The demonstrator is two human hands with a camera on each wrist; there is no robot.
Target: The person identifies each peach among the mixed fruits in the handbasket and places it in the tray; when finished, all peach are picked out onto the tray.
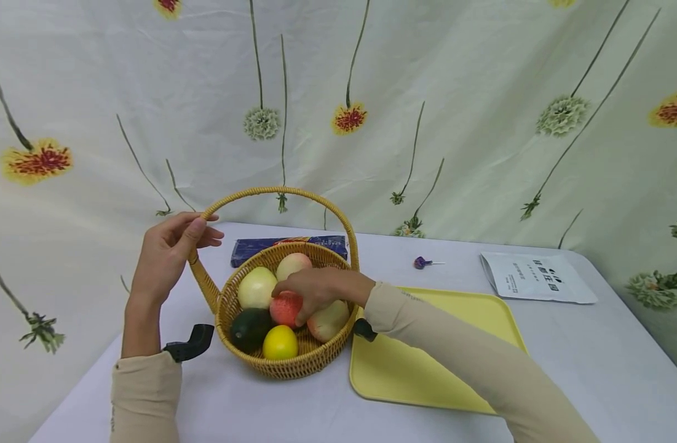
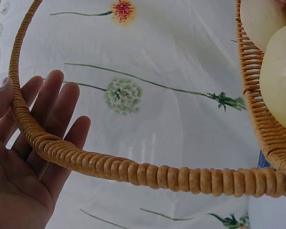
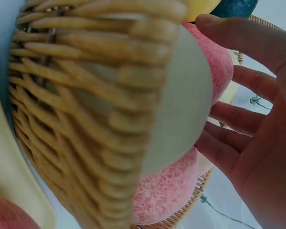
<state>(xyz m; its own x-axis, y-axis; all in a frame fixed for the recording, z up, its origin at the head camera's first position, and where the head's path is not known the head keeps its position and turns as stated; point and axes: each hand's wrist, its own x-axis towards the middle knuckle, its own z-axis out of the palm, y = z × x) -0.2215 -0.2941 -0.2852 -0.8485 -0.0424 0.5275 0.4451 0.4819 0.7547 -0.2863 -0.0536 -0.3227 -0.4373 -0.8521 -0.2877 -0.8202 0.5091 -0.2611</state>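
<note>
A wicker basket (image 1: pixel 294 368) with a tall arched handle (image 1: pixel 272 191) stands on the table. My left hand (image 1: pixel 169 249) holds the left side of the handle between thumb and fingers; the fingers stay fairly straight behind it in the left wrist view. Inside the basket, the fingers and thumb of my right hand (image 1: pixel 310 292) grip a red peach (image 1: pixel 285 309). Around that peach lie a yellow lemon-like fruit (image 1: pixel 280 343), a dark green avocado-like fruit (image 1: pixel 251 329), a pale green round fruit (image 1: pixel 257 287) and pale pinkish peaches (image 1: pixel 328 321).
Right of the basket lies a yellow tray (image 1: pixel 415 375), partly under my right forearm. A reddish fruit (image 3: pixel 9 214) shows by the tray in the right wrist view. Behind are a blue spaghetti pack (image 1: pixel 249 249), a lollipop (image 1: pixel 421 263) and a white pouch (image 1: pixel 537 278). A flowered curtain hangs behind.
</note>
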